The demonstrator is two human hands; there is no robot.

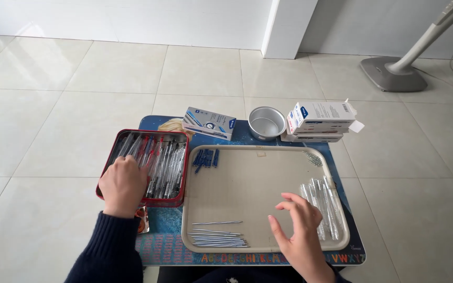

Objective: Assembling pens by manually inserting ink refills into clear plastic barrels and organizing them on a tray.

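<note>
- Beige tray (247,183): our landmark, lying on a blue mat (342,209) on the tiled floor.
- Red tin (176,173): just left of the tray, filled with assembled pens (163,165).
- Left hand (123,184): resting in the tin on the pens; we cannot tell whether it grips one.
- Right hand (300,225): over the tray's right part, fingers spread, holding nothing.
- Clear barrels (323,202): at the tray's right edge, beside our right hand.
- Refills (217,240): at the tray's near left corner.
- Blue caps (205,157): at the tray's far left corner.
- Metal bowl (267,123) and white boxes (318,121): beyond the tray.
</note>
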